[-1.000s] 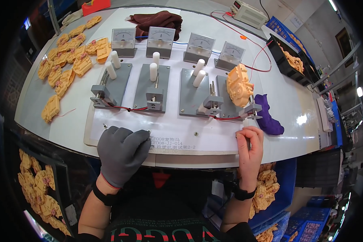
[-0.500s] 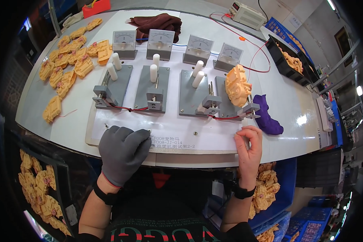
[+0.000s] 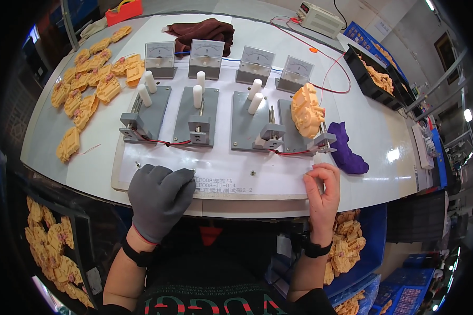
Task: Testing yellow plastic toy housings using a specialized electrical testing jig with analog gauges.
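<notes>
My left hand (image 3: pixel 158 197), in a grey glove, rests palm down on the front edge of the white test board (image 3: pixel 220 184). Its fingers are curled in, and nothing shows in them. My bare right hand (image 3: pixel 325 195) lies at the board's right front edge, loosely bent, with thumb and forefinger tips apart and nothing between them. Just beyond it, an orange-yellow plastic toy housing (image 3: pixel 307 111) sits on the rightmost grey test fixture (image 3: pixel 286 126). Three other fixtures, with white posts (image 3: pixel 197 96) and red-black wires, carry no housing. Four-sided analog meters (image 3: pixel 206 55) stand behind them.
Many loose housings (image 3: pixel 108 88) lie at the left. A brown cloth (image 3: pixel 202 35) and power supply (image 3: pixel 320 20) are at the back. A purple cloth (image 3: pixel 347 149) lies right, near a black bin (image 3: pixel 376 79). Blue crates (image 3: pixel 373 231) hold more housings below.
Both hands keep their places and the housing stays on the fixture. The view has shifted very slightly.
</notes>
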Demonstrator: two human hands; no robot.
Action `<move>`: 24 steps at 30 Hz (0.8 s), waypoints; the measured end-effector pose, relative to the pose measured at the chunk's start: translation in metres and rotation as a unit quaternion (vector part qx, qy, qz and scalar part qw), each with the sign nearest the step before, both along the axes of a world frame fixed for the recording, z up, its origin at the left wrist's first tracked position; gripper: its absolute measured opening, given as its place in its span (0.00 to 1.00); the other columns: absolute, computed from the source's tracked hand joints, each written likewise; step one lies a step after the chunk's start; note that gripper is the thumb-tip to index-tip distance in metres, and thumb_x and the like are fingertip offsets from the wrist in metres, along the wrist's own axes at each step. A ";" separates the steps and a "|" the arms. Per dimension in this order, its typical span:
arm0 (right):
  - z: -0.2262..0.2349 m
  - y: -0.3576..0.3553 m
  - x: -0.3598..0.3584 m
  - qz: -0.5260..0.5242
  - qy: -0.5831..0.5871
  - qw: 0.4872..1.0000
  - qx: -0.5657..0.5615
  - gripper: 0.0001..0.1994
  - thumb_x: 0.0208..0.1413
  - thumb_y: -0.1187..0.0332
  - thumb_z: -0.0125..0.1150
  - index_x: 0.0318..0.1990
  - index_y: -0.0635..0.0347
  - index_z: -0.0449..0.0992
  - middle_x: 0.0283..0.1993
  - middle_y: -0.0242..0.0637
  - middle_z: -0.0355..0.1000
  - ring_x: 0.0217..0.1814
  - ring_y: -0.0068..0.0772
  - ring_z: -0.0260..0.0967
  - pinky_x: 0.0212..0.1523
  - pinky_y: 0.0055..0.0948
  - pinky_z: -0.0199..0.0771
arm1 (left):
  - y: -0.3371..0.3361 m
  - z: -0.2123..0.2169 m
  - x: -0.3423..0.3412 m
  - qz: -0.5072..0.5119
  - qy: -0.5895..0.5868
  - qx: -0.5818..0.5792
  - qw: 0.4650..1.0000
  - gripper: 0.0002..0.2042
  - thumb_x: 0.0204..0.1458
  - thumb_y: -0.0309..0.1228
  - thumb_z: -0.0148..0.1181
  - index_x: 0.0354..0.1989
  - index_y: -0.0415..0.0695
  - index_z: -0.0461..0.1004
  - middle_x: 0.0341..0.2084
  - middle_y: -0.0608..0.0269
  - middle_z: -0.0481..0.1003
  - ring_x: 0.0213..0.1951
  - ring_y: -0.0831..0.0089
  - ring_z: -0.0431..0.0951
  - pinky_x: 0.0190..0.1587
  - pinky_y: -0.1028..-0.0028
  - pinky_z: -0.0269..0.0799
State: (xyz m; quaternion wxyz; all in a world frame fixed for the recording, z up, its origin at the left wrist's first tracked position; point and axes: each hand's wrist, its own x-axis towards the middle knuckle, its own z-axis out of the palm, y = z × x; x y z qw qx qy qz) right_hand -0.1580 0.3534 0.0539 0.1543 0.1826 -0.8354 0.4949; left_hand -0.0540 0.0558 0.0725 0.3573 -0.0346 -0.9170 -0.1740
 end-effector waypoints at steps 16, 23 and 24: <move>-0.001 0.002 0.000 0.011 0.015 1.000 0.009 0.05 0.56 0.76 0.62 0.38 0.63 0.73 0.48 0.38 0.67 0.50 0.32 0.65 0.54 0.27 0.67 | 0.002 0.001 0.000 -0.005 0.007 -0.005 1.000 0.09 0.43 0.26 0.69 0.33 0.50 0.77 0.21 0.67 0.70 0.25 0.65 0.71 0.29 0.67 0.65; 0.004 0.002 0.000 0.016 0.016 0.999 -0.023 0.10 0.53 0.74 0.65 0.42 0.62 0.74 0.48 0.38 0.69 0.51 0.37 0.65 0.53 0.30 0.67 | 0.001 0.020 0.009 -0.054 -0.059 0.054 0.995 0.09 0.44 0.24 0.67 0.35 0.48 0.78 0.23 0.65 0.72 0.27 0.64 0.72 0.30 0.65 0.67; 0.007 0.003 0.001 0.023 0.017 0.999 -0.013 0.11 0.53 0.74 0.65 0.43 0.62 0.73 0.48 0.38 0.69 0.52 0.38 0.65 0.53 0.31 0.67 | 0.001 0.028 0.011 -0.082 -0.100 0.097 0.987 0.10 0.44 0.23 0.67 0.36 0.48 0.78 0.24 0.64 0.73 0.27 0.63 0.73 0.31 0.65 0.67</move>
